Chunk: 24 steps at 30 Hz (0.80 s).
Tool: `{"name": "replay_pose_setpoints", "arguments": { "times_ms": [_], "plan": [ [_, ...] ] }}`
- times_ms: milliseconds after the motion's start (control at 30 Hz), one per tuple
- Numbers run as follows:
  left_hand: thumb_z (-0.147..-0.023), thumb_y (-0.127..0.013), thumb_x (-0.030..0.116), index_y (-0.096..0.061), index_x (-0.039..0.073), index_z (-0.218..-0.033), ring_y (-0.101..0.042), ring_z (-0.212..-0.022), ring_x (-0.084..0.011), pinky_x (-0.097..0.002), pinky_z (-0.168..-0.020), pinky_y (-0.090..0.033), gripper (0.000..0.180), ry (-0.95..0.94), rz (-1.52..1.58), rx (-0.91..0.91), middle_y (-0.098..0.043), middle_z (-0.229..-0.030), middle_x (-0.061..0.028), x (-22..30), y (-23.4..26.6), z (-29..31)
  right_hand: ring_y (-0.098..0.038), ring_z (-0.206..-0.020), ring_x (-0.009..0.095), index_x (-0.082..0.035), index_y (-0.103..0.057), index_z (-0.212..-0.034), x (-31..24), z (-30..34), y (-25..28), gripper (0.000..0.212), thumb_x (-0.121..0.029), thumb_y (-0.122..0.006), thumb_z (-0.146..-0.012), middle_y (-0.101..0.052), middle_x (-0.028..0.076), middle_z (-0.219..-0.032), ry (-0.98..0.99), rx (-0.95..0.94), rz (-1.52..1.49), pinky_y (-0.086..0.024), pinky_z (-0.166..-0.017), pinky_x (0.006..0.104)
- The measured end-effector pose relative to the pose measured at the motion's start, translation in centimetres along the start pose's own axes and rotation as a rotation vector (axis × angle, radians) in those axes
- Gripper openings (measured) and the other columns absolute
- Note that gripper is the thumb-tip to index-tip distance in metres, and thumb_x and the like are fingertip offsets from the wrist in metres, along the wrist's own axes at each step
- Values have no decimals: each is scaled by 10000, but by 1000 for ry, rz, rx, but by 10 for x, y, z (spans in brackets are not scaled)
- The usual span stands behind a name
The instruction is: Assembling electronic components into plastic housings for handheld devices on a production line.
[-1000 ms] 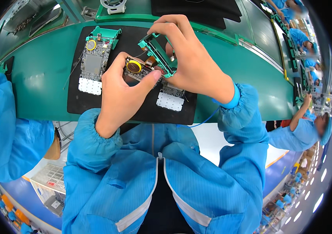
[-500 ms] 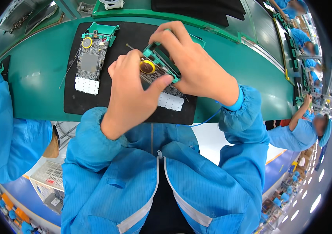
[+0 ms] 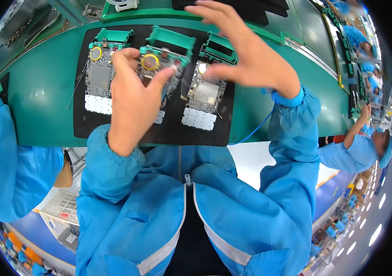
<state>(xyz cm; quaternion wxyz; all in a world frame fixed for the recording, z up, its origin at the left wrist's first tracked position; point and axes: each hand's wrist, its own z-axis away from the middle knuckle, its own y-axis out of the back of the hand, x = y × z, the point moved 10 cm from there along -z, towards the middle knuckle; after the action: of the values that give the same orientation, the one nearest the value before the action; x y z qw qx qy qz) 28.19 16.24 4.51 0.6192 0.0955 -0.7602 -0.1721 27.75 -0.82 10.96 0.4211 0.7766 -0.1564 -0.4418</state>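
Note:
Between the thumb and fingers of my left hand (image 3: 135,99) is the middle circuit board (image 3: 159,69), with a green plastic frame at its far end and a yellow-rimmed coin cell. My right hand (image 3: 249,55) hovers with fingers spread above the right circuit board (image 3: 206,92), which lies on the black mat (image 3: 127,133). That board has a green frame, a square metal shield and a white keypad strip. On the left of the mat rests another such circuit board (image 3: 100,76), untouched. My left hand covers part of the middle board.
A green ledge (image 3: 159,16) runs along the back of the green table (image 3: 44,92). Black sheets (image 3: 251,11) lie behind it. A blue cord (image 3: 262,124) trails from my right wristband. Co-workers in blue sit left (image 3: 16,170) and right (image 3: 352,149).
My right hand has let go of the board and lifted away, its fingers spreading. The held board has shifted left and now lies between the two others; the right board has come into view.

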Motion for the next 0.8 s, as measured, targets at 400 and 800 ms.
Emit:
{"name": "replay_pose_setpoints", "arguments": {
  "times_ms": [400,800],
  "plan": [
    [-839,-720,87,-598,59,-1243,-498,-1080,-396,-460,-882,-454,423,-454,-668,190,-486,-1228,-225,38,-21,21,-482,-1254,415,-256,-415,-1471,58,41,-41,948,159,-644,-650,-273,133,-1569,-200,-467,390,-541,-891,466],
    [-816,-713,68,-662,31,-885,-600,-784,-303,-382,-667,-494,94,-694,-94,-104,-596,-851,-100,105,-52,24,-590,-1088,407,-170,-515,-1337,-18,44,19,809,154,-710,-622,-427,157,-1369,-55,-157,213,-558,-804,425]
  ]
}}
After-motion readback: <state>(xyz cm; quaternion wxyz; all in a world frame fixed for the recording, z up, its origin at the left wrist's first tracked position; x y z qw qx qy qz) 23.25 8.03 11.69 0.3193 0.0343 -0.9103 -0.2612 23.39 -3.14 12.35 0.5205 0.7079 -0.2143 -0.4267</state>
